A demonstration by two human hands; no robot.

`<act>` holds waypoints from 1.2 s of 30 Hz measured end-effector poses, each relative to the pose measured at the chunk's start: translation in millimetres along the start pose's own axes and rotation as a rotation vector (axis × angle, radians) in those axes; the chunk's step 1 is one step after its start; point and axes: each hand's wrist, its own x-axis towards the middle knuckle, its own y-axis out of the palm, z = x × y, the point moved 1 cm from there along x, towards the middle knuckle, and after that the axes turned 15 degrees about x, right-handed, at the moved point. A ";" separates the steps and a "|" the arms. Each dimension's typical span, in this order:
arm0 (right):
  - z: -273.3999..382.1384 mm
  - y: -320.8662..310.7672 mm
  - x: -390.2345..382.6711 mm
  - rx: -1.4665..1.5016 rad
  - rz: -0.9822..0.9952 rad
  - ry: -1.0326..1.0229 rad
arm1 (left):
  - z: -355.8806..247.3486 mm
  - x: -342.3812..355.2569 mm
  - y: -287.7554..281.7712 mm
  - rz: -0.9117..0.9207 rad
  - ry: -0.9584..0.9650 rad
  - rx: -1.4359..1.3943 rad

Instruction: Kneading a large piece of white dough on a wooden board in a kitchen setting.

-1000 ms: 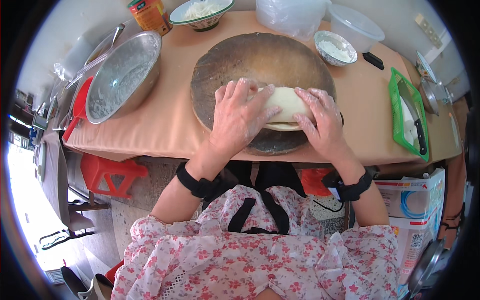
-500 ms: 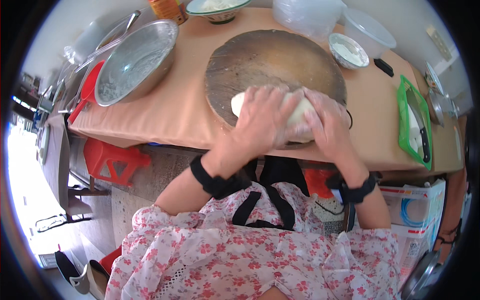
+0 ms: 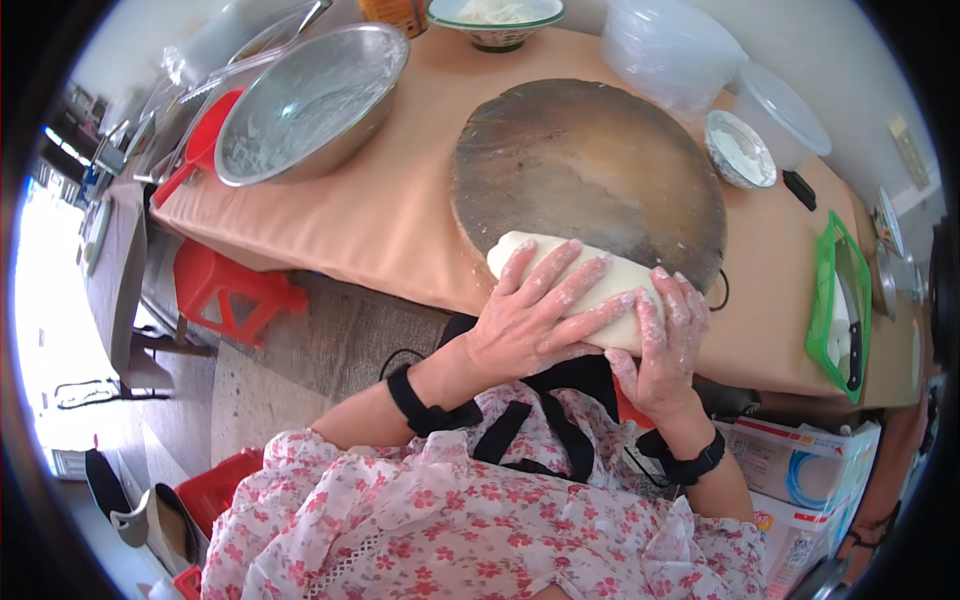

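A thick, smooth roll of white dough (image 3: 622, 278) lies at the near edge of a round wooden chopping board (image 3: 590, 160). My left hand (image 3: 545, 318) rests on the roll's left and middle part, its fingers stretched out and spread across the top. Over the right end lies my right hand (image 3: 668, 345), fingers extended and the thumb apart on the near side. White flour coats the fingers of both hands. The dough's right end is hidden under the right hand.
A floury metal basin (image 3: 310, 110) and a red scoop (image 3: 208, 145) are on the left. Beyond the board stand a patterned bowl (image 3: 497, 22) and plastic tubs (image 3: 668, 55). To the right are a flour bowl (image 3: 740, 150) and a green basket (image 3: 825, 300) with a knife (image 3: 855, 345).
The hands have gone from cupping and pressing the dough to lying spread on it, uncovering more of the roll. The view has shifted, so the board appears further right.
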 end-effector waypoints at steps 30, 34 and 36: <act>10.4 -5.0 85.0 0.230 0.083 0.157 | 69.1 41.8 -19.7 -0.043 -0.094 -0.145; 23.4 23.9 102.4 0.147 0.162 0.106 | 102.5 30.3 -19.6 0.045 -0.098 -0.109; 23.6 36.7 98.9 0.086 0.224 0.144 | 110.9 25.8 -13.1 0.131 -0.124 -0.162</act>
